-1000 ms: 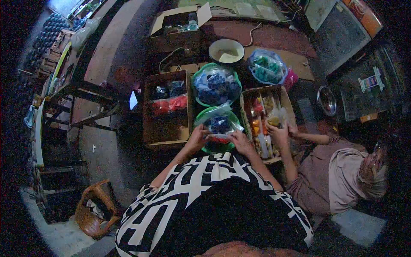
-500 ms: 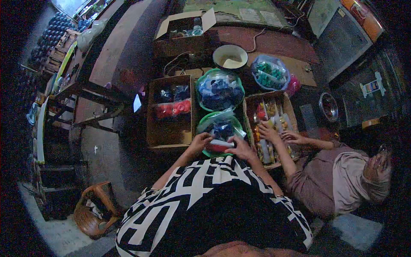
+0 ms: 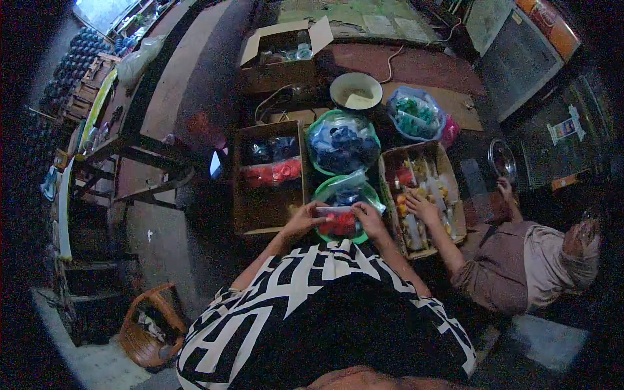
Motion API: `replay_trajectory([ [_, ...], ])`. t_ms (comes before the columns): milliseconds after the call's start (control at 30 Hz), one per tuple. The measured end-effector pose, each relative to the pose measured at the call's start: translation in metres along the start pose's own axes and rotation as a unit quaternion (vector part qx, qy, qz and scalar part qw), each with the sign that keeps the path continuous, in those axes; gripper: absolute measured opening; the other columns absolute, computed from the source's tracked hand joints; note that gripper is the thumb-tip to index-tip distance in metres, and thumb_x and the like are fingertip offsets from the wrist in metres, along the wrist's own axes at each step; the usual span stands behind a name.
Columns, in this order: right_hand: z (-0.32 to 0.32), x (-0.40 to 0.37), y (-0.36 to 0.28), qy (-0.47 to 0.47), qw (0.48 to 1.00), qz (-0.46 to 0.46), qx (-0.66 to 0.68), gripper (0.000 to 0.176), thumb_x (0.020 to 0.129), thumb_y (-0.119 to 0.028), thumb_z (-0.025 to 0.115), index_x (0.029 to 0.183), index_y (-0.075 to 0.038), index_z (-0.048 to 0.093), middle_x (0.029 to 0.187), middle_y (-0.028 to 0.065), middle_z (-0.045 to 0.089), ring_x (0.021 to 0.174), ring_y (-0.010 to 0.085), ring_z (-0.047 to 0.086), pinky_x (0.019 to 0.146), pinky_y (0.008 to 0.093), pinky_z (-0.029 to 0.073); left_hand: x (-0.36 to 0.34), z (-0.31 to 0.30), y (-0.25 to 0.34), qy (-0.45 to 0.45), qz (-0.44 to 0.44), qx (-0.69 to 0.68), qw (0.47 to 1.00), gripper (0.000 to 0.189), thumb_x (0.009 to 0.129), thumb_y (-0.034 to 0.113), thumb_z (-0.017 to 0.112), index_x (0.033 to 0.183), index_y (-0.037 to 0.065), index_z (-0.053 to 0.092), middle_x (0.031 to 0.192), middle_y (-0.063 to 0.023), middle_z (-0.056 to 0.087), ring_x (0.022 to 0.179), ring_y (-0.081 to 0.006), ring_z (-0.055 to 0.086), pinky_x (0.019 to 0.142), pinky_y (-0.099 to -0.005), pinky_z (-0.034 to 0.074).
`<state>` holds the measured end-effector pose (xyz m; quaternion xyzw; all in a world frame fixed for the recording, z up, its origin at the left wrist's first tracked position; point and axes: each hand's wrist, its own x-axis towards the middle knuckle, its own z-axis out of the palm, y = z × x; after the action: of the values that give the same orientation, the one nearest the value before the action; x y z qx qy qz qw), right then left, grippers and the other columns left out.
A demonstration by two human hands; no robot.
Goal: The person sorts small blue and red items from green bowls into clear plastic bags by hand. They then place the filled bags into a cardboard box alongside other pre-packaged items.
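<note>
Between my two hands is a clear bag of red pieces (image 3: 339, 224), held over the near green basket (image 3: 359, 235). My left hand (image 3: 307, 220) pinches its left upper edge, and my right hand (image 3: 368, 218) grips the right upper edge. Dark blue items in plastic (image 3: 351, 197) lie in that basket behind the bag. Left of it stands a cardboard box (image 3: 260, 211) with red packs (image 3: 273, 173) and dark blue packs (image 3: 273, 149) inside.
Beyond are a green basket of blue items (image 3: 343, 142), a white bowl (image 3: 356, 91) and a blue basket of green packs (image 3: 416, 114). At right, a co-worker's hand (image 3: 422, 207) reaches into a box of yellow and red packs (image 3: 463, 229).
The bag in my hands has tilted up, so its red contents show more. The co-worker's other hand has left the box and moved right toward a round metal tray. The view has shifted slightly.
</note>
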<state>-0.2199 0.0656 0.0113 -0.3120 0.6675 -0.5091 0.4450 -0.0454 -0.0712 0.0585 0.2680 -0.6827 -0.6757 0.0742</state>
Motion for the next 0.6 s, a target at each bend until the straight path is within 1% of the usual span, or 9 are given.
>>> replay_trajectory([
  [67, 0.013, 0.009, 0.011, -0.004, 1.0, -0.011, 0.018, 0.015, 0.086, -0.016, 0.049, 0.09, -0.003, 0.056, 0.076, -0.0031, 0.053, 0.072, 0.0059, 0.047, 0.065, 0.0207, 0.039, -0.004, -0.009, 0.004, 0.003, -0.117, -0.117, 0.986, 0.038, 0.071, 0.022, 0.069, 0.101, 0.003, 0.054, 0.091, -0.0062, 0.06, 0.085, -0.0147, 0.055, 0.076, -0.0279, 0.045],
  [200, 0.04, 0.016, 0.007, 0.026, 1.0, -0.004, 0.004, 0.018, 0.086, -0.016, 0.049, 0.096, -0.003, 0.055, 0.083, 0.0002, 0.055, 0.076, 0.008, 0.049, 0.069, 0.0216, 0.04, -0.011, -0.047, 0.013, -0.003, -0.116, -0.046, 0.992, 0.026, 0.078, 0.017, 0.062, 0.098, 0.001, 0.054, 0.085, -0.0042, 0.059, 0.08, -0.0109, 0.055, 0.07, -0.0238, 0.045],
  [267, 0.05, 0.014, -0.008, 0.048, 0.998, 0.034, -0.001, 0.021, 0.086, -0.016, 0.05, 0.101, -0.003, 0.054, 0.089, 0.0033, 0.056, 0.08, 0.0098, 0.051, 0.072, 0.0228, 0.042, -0.01, -0.076, 0.0, 0.055, -0.082, -0.124, 0.987, 0.02, 0.082, 0.018, 0.057, 0.095, 0.002, 0.055, 0.083, -0.0039, 0.06, 0.076, -0.0101, 0.055, 0.066, -0.0238, 0.046],
  [300, 0.054, 0.012, -0.014, 0.051, 0.998, 0.031, 0.001, 0.02, 0.085, -0.015, 0.051, 0.101, -0.003, 0.054, 0.089, 0.0042, 0.056, 0.082, 0.0102, 0.052, 0.072, 0.0235, 0.043, 0.003, -0.099, -0.036, 0.101, -0.053, -0.087, 0.99, 0.018, 0.084, 0.019, 0.054, 0.09, 0.002, 0.058, 0.081, -0.0033, 0.06, 0.072, -0.0102, 0.054, 0.062, -0.0245, 0.046],
  [333, 0.057, 0.012, -0.011, 0.056, 0.998, 0.031, 0.004, 0.02, 0.085, -0.015, 0.051, 0.101, -0.003, 0.054, 0.089, 0.0042, 0.056, 0.082, 0.0102, 0.052, 0.072, 0.0235, 0.043, 0.005, -0.117, -0.042, 0.114, -0.002, -0.129, 0.985, 0.018, 0.084, 0.019, 0.053, 0.086, 0.003, 0.06, 0.082, -0.0037, 0.059, 0.071, -0.0107, 0.053, 0.062, -0.025, 0.044],
  [367, 0.059, 0.011, -0.006, 0.059, 0.998, 0.021, 0.009, 0.02, 0.085, -0.014, 0.051, 0.101, -0.002, 0.054, 0.089, 0.0044, 0.056, 0.082, 0.0106, 0.052, 0.072, 0.0239, 0.043, 0.004, -0.14, -0.032, 0.125, -0.023, -0.118, 0.985, 0.018, 0.085, 0.02, 0.052, 0.083, 0.004, 0.06, 0.081, -0.0035, 0.059, 0.072, -0.0105, 0.052, 0.066, -0.0248, 0.042],
  [433, 0.065, 0.009, 0.007, 0.077, 0.996, 0.001, 0.033, 0.019, 0.083, -0.012, 0.053, 0.098, -0.001, 0.054, 0.088, 0.0048, 0.056, 0.081, 0.0118, 0.054, 0.072, 0.0248, 0.045, 0.01, -0.17, -0.015, 0.227, 0.064, -0.029, 0.971, 0.016, 0.085, 0.019, 0.052, 0.083, 0.005, 0.059, 0.079, -0.0035, 0.059, 0.071, -0.0101, 0.051, 0.066, -0.0243, 0.042],
  [533, 0.072, 0.002, 0.019, 0.125, 0.992, -0.019, -0.005, 0.018, 0.083, -0.011, 0.052, 0.097, -0.001, 0.055, 0.088, 0.005, 0.056, 0.079, 0.0115, 0.053, 0.07, 0.0245, 0.044, 0.045, -0.23, -0.05, 0.256, 0.031, -0.046, 0.965, 0.022, 0.087, 0.024, 0.047, 0.086, 0.003, 0.055, 0.077, -0.004, 0.057, 0.071, -0.0104, 0.051, 0.063, -0.0255, 0.042],
  [600, 0.074, -0.005, 0.019, 0.145, 0.989, 0.0, -0.02, 0.018, 0.083, -0.011, 0.053, 0.097, -0.001, 0.055, 0.087, 0.0052, 0.056, 0.078, 0.0118, 0.053, 0.07, 0.025, 0.044, 0.065, -0.247, -0.05, 0.352, 0.073, 0.267, 0.894, 0.022, 0.089, 0.022, 0.043, 0.089, 0.003, 0.053, 0.076, -0.0055, 0.056, 0.068, -0.0144, 0.052, 0.062, -0.0289, 0.042],
])
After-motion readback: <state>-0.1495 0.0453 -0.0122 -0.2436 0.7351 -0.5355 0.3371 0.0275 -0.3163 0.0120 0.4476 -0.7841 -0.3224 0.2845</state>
